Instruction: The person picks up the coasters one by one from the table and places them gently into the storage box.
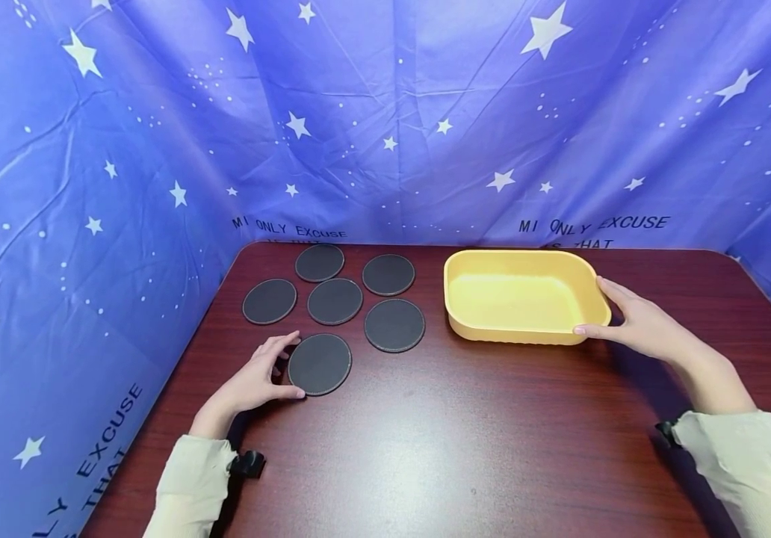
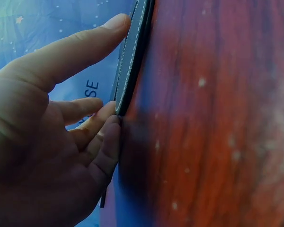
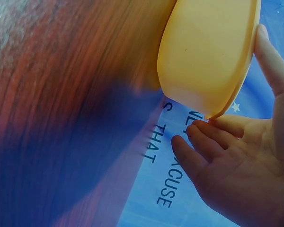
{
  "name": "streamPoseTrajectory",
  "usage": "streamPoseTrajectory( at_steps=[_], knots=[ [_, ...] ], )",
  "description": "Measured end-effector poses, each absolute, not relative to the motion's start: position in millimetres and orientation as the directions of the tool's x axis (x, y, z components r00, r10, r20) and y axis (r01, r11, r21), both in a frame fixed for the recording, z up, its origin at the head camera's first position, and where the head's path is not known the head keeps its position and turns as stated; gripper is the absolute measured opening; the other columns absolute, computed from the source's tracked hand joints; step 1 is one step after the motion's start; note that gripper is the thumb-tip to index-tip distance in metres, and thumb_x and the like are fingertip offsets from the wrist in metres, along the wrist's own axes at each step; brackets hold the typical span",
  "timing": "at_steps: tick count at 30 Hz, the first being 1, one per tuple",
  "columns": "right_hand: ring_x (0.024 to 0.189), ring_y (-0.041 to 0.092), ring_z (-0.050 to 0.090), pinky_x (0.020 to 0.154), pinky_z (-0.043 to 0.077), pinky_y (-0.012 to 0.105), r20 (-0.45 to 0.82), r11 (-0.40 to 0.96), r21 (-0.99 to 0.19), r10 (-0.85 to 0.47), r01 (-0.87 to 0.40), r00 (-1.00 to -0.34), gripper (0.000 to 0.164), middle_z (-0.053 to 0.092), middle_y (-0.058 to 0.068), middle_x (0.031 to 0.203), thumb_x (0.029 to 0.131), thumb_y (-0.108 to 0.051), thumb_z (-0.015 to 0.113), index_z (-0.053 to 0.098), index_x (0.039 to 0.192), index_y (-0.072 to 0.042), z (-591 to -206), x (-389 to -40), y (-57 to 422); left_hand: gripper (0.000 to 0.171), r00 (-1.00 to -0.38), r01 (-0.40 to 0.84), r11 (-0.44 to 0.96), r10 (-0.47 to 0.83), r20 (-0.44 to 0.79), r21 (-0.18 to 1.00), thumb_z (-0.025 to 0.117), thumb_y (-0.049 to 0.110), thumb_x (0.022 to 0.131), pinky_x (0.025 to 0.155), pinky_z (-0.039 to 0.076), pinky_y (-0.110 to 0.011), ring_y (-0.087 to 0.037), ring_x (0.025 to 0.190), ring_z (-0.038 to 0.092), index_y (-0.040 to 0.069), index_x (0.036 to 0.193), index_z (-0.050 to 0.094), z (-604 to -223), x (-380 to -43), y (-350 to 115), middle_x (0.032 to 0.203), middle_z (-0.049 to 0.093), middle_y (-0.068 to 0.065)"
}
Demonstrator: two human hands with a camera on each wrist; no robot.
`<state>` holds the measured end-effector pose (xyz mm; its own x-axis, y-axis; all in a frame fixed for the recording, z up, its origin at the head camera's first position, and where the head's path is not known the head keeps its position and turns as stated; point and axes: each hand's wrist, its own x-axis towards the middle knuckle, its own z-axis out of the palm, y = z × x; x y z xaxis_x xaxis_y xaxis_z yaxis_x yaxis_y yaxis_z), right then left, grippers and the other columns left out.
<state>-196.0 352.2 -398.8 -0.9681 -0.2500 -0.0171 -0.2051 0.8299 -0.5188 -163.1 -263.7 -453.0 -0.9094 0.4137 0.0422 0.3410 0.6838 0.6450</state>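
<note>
The desk is dark reddish brown with streaked wood grain and rounded far corners. A pale glare spreads over its near middle, and the right wrist view shows a bluish shadow across it. A blue-violet curtain hangs behind and along both sides, creased and softly folded. White stars of several sizes are scattered over it, among clusters of small white dots. Black lettering reads "MI ONLY EXCUSE" twice just above the desk's far edge, with a second line partly cut off below. More words, "EXCUSE" and "THAT" among them, slant up the left side.
</note>
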Motion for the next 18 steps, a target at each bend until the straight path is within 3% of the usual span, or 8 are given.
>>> streamPoseTrajectory(
  at_steps=[3,8,18],
  knots=[
    [0.144,0.056,0.022,0.113,0.023,0.071,-0.016,0.828,-0.521,-0.251,-0.207,-0.968,0.107,0.022,0.037,0.157,0.083,-0.038,0.078,0.016,0.154,0.01,-399,-196,352,0.101,-0.91,0.344,0.712,0.415,0.029,0.612,0.091,0.027,0.069,0.086,0.048,-0.03,-0.03,0.113,0.048,0.0,0.15,0.036,-452,-163,-262,0.138,0.047,-0.019],
    [0.144,0.056,0.022,0.113,0.022,0.071,-0.018,0.825,-0.527,-0.249,-0.203,-0.968,0.107,0.022,0.038,0.156,0.083,-0.037,0.079,0.016,0.154,0.011,-399,-195,352,0.104,-0.911,0.345,0.756,0.411,0.005,0.557,0.092,0.029,0.067,0.1,0.042,-0.052,-0.035,0.119,0.042,0.0,0.15,0.037,-451,-164,-255,0.139,0.041,-0.02],
    [0.144,0.056,0.021,0.114,0.021,0.071,-0.035,0.828,-0.529,-0.244,-0.189,-0.969,0.107,0.02,0.038,0.157,0.083,-0.039,0.078,0.015,0.154,0.011,-399,-195,352,0.103,-0.921,0.323,0.785,0.39,-0.016,0.528,0.093,0.029,0.063,0.097,0.039,-0.052,-0.037,0.112,0.04,-0.003,0.146,0.042,-444,-165,-245,0.124,0.042,-0.021]
  ],
)
